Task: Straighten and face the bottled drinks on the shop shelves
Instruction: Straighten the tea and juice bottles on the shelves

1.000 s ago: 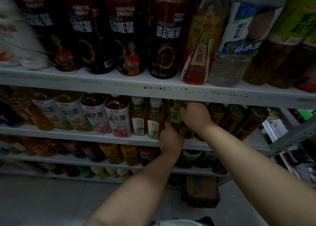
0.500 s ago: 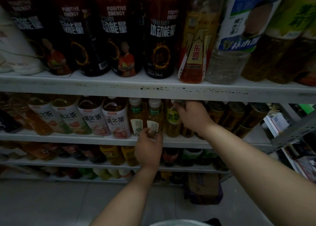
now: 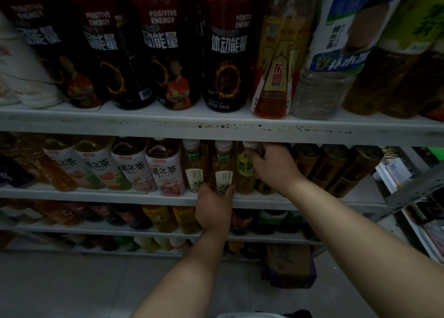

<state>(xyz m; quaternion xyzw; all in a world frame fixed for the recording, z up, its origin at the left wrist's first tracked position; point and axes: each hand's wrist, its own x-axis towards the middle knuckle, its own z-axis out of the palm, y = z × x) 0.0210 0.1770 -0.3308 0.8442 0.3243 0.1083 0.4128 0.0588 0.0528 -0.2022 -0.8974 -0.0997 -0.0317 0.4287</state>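
On the second shelf stand two amber tea bottles with white caps and pale leaf labels. My left hand grips the base of the right one; the left one stands free beside it. My right hand holds the upper part of a yellow-green labelled tea bottle just to the right, fingers curled round its neck. To the left stand several fruit tea bottles with white and pink labels, leaning slightly.
The top shelf carries several tall dark energy drink bottles, a yellow-labelled bottle and a water bottle. Dark gold cans stand right of my right hand. Lower shelves hold more bottles. A cardboard box sits on the floor.
My left hand left the yellow-green bottle, moved left and now grips the base of the right leaf-label bottle. My right hand stayed on the yellow-green bottle.
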